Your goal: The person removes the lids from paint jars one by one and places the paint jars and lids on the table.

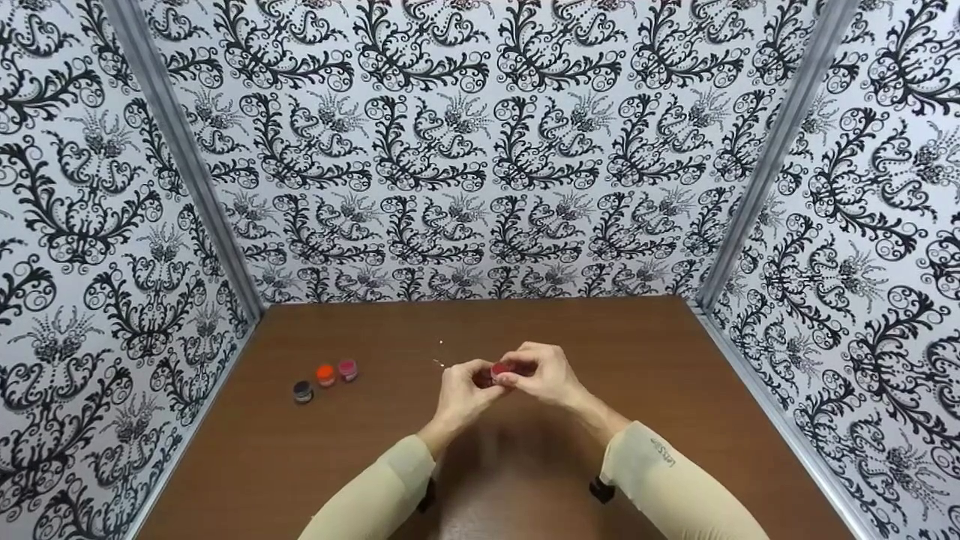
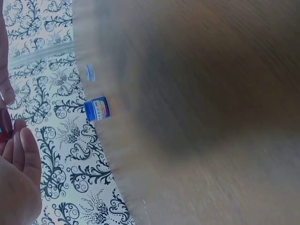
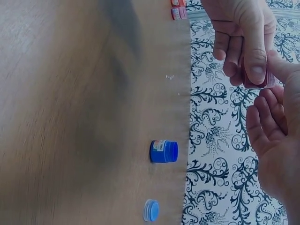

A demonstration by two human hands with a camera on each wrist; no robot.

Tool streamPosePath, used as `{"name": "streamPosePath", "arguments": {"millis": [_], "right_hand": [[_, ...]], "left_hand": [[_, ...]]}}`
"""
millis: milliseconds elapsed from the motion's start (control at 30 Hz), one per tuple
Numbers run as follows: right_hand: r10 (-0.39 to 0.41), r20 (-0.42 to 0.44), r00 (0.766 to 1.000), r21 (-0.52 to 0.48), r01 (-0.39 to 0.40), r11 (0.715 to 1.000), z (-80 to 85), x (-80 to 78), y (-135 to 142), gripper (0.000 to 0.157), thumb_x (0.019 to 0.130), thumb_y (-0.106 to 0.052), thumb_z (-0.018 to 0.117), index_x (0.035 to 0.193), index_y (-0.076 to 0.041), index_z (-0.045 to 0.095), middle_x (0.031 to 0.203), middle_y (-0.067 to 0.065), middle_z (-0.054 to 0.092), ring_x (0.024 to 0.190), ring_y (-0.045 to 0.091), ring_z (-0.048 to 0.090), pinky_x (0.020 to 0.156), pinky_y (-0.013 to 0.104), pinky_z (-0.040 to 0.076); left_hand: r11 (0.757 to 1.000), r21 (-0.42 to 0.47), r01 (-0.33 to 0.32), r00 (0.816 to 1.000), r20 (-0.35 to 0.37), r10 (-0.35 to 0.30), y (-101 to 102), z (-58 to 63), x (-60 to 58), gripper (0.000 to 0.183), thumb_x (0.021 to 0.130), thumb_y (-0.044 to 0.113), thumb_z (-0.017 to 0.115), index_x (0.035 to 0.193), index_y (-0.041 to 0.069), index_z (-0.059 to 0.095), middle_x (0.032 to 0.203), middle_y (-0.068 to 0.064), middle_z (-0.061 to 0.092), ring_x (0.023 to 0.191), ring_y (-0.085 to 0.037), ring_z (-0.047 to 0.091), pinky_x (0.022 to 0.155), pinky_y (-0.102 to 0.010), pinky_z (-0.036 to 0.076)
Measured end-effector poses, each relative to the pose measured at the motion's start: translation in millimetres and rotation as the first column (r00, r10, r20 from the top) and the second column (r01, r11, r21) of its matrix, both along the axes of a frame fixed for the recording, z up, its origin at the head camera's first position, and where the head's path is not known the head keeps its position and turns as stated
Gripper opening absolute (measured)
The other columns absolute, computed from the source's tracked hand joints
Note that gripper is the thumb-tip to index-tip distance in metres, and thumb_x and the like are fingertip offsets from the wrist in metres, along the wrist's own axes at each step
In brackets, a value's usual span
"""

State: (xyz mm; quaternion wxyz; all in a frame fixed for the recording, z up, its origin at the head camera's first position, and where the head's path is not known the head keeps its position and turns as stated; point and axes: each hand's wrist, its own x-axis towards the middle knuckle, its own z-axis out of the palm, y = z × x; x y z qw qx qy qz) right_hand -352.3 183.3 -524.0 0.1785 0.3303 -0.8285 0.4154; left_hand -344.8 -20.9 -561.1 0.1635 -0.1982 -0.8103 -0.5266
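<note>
A small red paint jar [image 1: 500,370] is held between both hands, raised above the brown table. My left hand [image 1: 463,394] grips it from the left, with the thumb lying across its side in the right wrist view. From the other side my right hand [image 1: 551,376] pinches the jar's clear ridged end [image 3: 271,77] with thumb and fingers. Part of the red jar [image 2: 4,125] shows at the left edge of the left wrist view. A blue paint jar [image 3: 164,151] stands uncapped on the table, and its lid [image 3: 151,210] lies beside it.
On the left of the table [image 1: 600,330] stand three small jars: black [image 1: 302,391], orange [image 1: 325,375] and pinkish red [image 1: 347,370]. Small white specks [image 1: 440,364] dot the wood near the left hand. Patterned walls [image 1: 450,150] enclose the back and sides.
</note>
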Motion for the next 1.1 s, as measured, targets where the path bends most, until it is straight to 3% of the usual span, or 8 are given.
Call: {"name": "streamPosePath", "arguments": {"millis": [133,300,400,600,800,900,1100], "right_hand": [[0.037,0.057,0.998,-0.009,-0.036,0.999,-0.6,-1.9,4,0.02,0.094,-0.014,0.092,0.111,-0.006,0.089,0.098,0.015,0.081,0.087,0.036,0.077,0.077,0.045,0.067],[0.094,0.159,0.983,-0.044,-0.088,0.995,-1.3,-2.6,9,0.025,0.096,-0.008,0.088,0.119,0.001,0.085,0.106,0.021,0.079,0.093,0.02,0.077,0.083,0.036,0.068],[0.126,0.209,0.97,-0.053,-0.118,0.992,-1.5,-2.8,10,0.026,0.097,-0.006,0.086,0.122,0.003,0.084,0.111,0.024,0.078,0.099,0.02,0.077,0.089,0.03,0.067],[0.132,0.22,0.967,-0.06,-0.122,0.991,-1.4,-3.5,10,0.027,0.099,-0.007,0.082,0.125,0.004,0.082,0.113,0.026,0.079,0.099,0.017,0.074,0.088,0.023,0.062],[-0.008,0.172,0.985,-0.064,0.02,0.998,1.4,-2.2,6,0.025,0.099,-0.019,0.085,0.119,-0.003,0.086,0.108,0.015,0.086,0.095,0.017,0.079,0.086,0.029,0.065],[-0.09,0.185,0.979,-0.052,0.101,0.994,5.3,-1.2,3,0.025,0.094,-0.029,0.093,0.11,-0.01,0.088,0.1,0.007,0.087,0.087,0.013,0.08,0.08,0.028,0.065],[-0.15,0.203,0.968,-0.051,0.163,0.985,6.3,-0.1,-2,0.028,0.085,-0.033,0.101,0.096,-0.012,0.086,0.086,0.005,0.085,0.071,0.002,0.071,0.067,0.021,0.06]], "left_hand": [[1.0,0.006,0.016,1.0,0.019,-0.016,2,0.8,0.6,0.022,0.086,0.022,0.099,0.1,0.009,0.087,0.086,-0.005,0.085,0.073,0.002,0.068,0.07,-0.018,0.059],[0.999,0.015,0.034,0.999,0.011,-0.034,4,-0.1,1.3,0.024,0.087,0.022,0.098,0.101,0.008,0.087,0.087,-0.006,0.085,0.073,0.001,0.069,0.07,-0.018,0.06],[0.999,0.01,0.03,1.0,-0.009,-0.03,4,-2.1,1.7,0.024,0.087,0.022,0.098,0.101,0.007,0.086,0.086,-0.007,0.085,0.073,0.0,0.069,0.069,-0.019,0.06],[1.0,0.016,0.008,1.0,0.021,-0.008,4,-2.5,3.6,0.024,0.088,0.025,0.098,0.103,0.01,0.087,0.089,-0.005,0.086,0.075,-0.002,0.072,0.072,-0.019,0.06],[0.999,0.039,-0.013,0.999,0.045,0.011,6,-0.4,0.9,0.025,0.087,0.028,0.099,0.101,0.011,0.087,0.09,-0.004,0.086,0.076,-0.002,0.074,0.073,-0.02,0.061],[0.999,0.045,-0.029,0.999,0.047,0.027,8,0.9,-0.4,0.024,0.087,0.028,0.099,0.1,0.012,0.087,0.089,-0.003,0.086,0.075,-0.001,0.074,0.072,-0.019,0.061],[0.997,0.031,-0.066,0.998,0.017,0.066,12,2.1,-1.4,0.024,0.082,0.021,0.1,0.097,0.009,0.086,0.085,-0.005,0.085,0.072,0.0,0.07,0.068,-0.019,0.058]]}}
